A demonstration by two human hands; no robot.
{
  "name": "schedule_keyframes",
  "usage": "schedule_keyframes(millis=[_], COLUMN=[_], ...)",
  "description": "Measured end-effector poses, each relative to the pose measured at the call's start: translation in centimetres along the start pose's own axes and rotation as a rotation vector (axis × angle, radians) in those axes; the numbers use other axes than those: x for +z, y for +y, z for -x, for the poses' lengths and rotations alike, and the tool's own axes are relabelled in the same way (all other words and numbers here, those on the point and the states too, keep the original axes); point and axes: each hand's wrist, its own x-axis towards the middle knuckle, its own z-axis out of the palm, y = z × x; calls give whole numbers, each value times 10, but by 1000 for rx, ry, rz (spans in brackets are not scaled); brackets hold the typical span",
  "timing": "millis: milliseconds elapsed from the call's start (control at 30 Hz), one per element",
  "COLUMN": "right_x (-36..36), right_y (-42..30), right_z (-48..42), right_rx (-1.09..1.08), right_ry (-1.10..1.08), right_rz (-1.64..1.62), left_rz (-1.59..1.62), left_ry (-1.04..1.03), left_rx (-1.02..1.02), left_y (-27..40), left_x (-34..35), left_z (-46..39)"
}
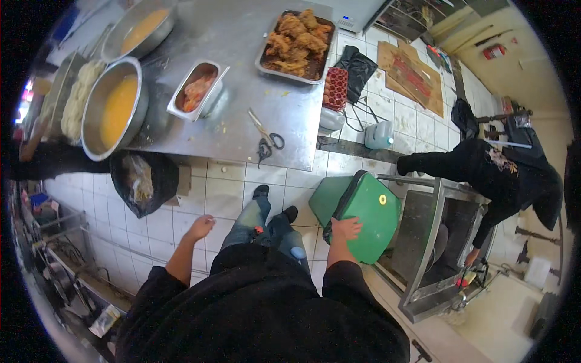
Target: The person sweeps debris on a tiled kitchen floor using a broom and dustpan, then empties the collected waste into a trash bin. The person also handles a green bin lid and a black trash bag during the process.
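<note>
My right hand (346, 228) lies with spread fingers against a green plastic bin (367, 213), whose rim carries a black liner. Over the tiled floor, my left hand (200, 228) hangs with nothing in it, fingers loosely bent. In front of me is a steel table (236, 54). Scissors (263, 131) lie near its close edge. Left of them stand a small steel pan of raw meat (197, 93) and a steel bowl of yellow-orange liquid (120, 109). A metal tray (290, 72) of fried, breaded pieces (299, 38) sits at the table's far right.
A steel sink (422, 254) is at right, where a co-worker (508, 168) reaches in. A black bag (145, 183) of waste is below the table at left. A plastic jug (379, 135), red egg trays (336, 88) and flattened cardboard (411, 77) rest on the floor. Metal racking (77, 267) stands at left.
</note>
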Motion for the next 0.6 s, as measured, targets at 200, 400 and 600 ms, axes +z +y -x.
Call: schedule_keyframes(millis=[200, 400, 600], right_x=[-3, 14, 33], right_y=[11, 21, 65], right_z=[1, 7, 20], right_rx=[-13, -125, -238], right_ry=[-29, 92, 119], right_rz=[-54, -74, -96], left_rz=[225, -243, -96], left_ry=[211, 41, 95], left_rx=[84, 136, 164], left_y=[26, 33, 40], left_x=[-80, -100, -95], left_z=[-10, -9, 2])
